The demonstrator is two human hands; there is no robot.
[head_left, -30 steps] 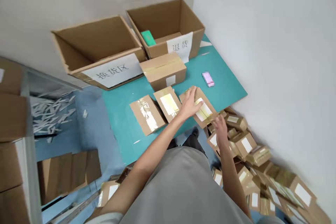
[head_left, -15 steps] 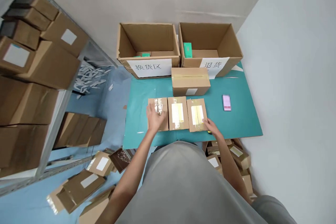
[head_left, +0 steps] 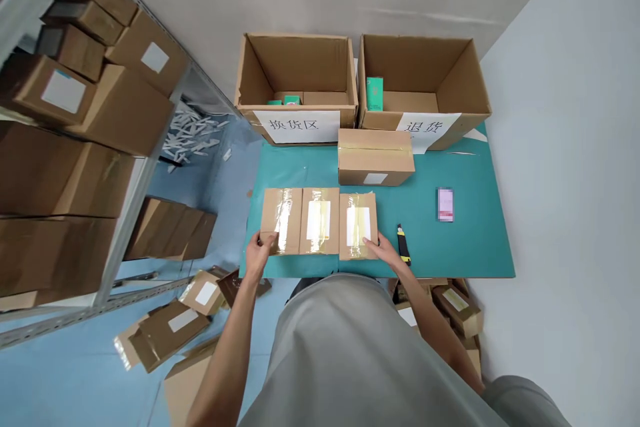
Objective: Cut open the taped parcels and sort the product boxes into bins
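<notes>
Three small cardboard boxes stand in a row on the teal table, their tops sealed with shiny tape. My left hand [head_left: 260, 251] grips the lower left edge of the left box [head_left: 273, 217], thumb on top. The middle box [head_left: 310, 203] has a white label under the tape and is held between its neighbours. At the right end, my right hand [head_left: 383, 249] holds the labelled right box [head_left: 350, 247] by its lower right side, fingers on the top. A black and yellow utility knife [head_left: 403, 245] lies just right of that hand.
Behind the row stands a longer taped carton [head_left: 376, 159]. Two large open cartons, the left carton [head_left: 245, 80] and right carton [head_left: 475, 90], hold green boxes. A phone [head_left: 445, 205] lies on the table [head_left: 475, 247]. Shelving [head_left: 130, 213] with cartons rises at left; boxes litter the floor.
The row of three boxes has slid left along the table with my hands. My left hand has moved from the left box's top to its outer edge. The knife now shows fully.
</notes>
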